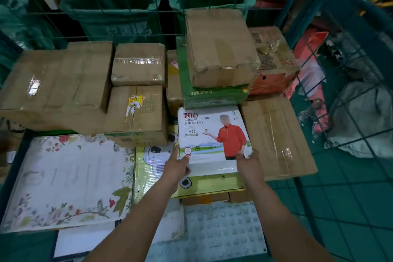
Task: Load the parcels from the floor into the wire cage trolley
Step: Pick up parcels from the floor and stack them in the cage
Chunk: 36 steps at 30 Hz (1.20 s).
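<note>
A white milk carton box printed with a person in an orange jacket lies flat inside the wire cage trolley, on a yellow-green box with panda drawings. My left hand grips its near left corner, thumb on top. At the near right corner, my right hand holds the box's edge. Brown cardboard parcels are stacked behind and beside it.
A green box carrying a taped brown carton sits just behind the milk box. A flat brown parcel lies to its right, a floral white box to the left. Green sacks hang beyond the rear mesh.
</note>
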Motion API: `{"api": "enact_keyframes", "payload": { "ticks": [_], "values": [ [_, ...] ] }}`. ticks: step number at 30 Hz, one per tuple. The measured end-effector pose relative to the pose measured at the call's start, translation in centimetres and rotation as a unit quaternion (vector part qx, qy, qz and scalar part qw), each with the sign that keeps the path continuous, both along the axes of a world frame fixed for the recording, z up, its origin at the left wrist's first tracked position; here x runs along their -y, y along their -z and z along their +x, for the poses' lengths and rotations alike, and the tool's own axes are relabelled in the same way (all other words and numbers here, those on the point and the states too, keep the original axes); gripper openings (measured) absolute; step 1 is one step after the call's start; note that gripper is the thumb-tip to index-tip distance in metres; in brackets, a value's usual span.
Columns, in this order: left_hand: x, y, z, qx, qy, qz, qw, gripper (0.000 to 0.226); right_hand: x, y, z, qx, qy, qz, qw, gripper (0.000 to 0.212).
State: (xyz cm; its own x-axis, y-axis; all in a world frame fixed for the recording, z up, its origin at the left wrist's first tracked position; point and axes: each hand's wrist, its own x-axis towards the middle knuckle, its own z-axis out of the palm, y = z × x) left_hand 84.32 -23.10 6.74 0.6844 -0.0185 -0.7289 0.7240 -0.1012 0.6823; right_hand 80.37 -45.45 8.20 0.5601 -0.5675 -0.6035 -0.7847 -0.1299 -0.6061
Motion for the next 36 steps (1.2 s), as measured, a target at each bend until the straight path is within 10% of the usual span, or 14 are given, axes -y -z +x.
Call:
{"api": "enact_keyframes", "payload": {
  "ticks": [7, 36],
  "values": [
    [0.7, 0.6, -1.9, -0.056, -0.032, -0.11, 0.992, 0.085, -1.9, -0.2, -4.3, 0.04, 0.055, 0.147, 0.987, 0.082],
    [7.0, -11.0, -15.4, 0.025, 0.196, -0.032, 0.98, 0.011, -2.2, -10.9, -21.2, 0.15, 0.106, 0.22, 0.958, 0.029]
  ]
}}
